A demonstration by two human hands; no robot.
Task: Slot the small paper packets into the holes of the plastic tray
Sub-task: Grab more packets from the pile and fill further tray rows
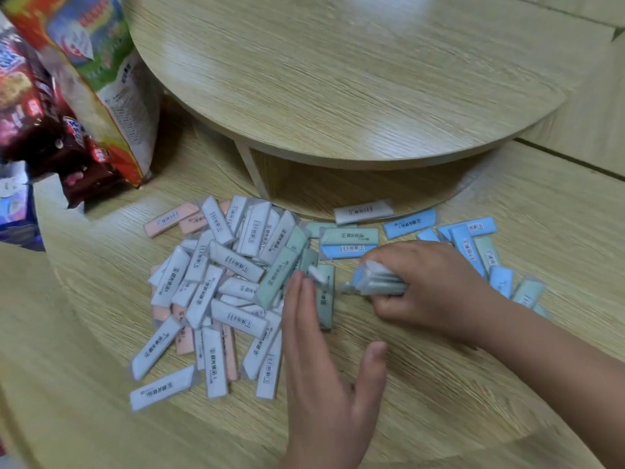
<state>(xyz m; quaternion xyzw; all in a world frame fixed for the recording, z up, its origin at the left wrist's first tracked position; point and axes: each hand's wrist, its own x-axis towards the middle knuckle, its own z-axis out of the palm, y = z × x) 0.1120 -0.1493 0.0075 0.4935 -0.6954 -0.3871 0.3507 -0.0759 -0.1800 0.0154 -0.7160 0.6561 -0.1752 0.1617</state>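
Observation:
Several small packets lie scattered on the wooden surface: a white and pink pile at the left, green ones in the middle, blue ones at the right. My right hand grips a small bundle of packets, fingers curled round it. My left hand is flat with straight fingers, its fingertips touching a green packet at the edge of the pile. No plastic tray shows in view.
A round raised wooden shelf stands behind the packets, with an open gap beneath it. Colourful snack bags lean at the upper left. Bare wood shows between my forearms.

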